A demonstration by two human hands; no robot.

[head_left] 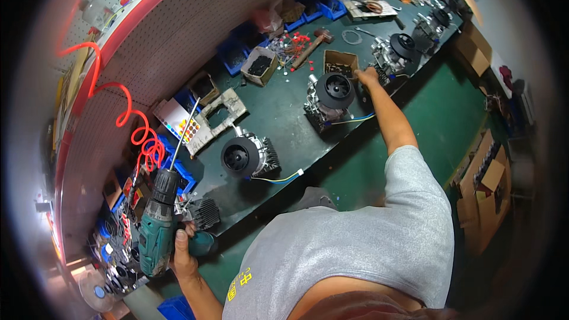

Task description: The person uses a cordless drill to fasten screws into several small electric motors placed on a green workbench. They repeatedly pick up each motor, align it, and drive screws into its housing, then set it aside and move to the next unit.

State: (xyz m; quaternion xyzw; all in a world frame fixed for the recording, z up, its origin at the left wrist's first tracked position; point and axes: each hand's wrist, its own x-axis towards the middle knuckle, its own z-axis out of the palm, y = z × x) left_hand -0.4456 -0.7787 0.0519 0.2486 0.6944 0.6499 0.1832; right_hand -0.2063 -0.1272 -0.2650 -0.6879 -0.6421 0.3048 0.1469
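My left hand [185, 255] is wrapped round the handle of a teal cordless drill [157, 228], held upright with a long thin bit [185, 133] pointing up. My right hand [367, 77] reaches across the bench, its fingers bent together beside the right corner of a small cardboard box [341, 58] of small dark parts. Whatever those fingers hold is hidden. Left of that hand stands a metal blower unit [323, 106] with a black fan wheel; another blower unit [255, 153] sits nearer the drill. A third blower unit [398, 50] stands just beyond the right hand.
Blue bins [232, 56] line the back of the dark green bench [278, 118]. A hammer [312, 48], red-tipped connectors [293, 47] and a pale frame-like fixture [219, 120] lie on it. A red coiled air hose [127, 104] hangs at left. Opened cartons [483, 189] stand on the floor at right.
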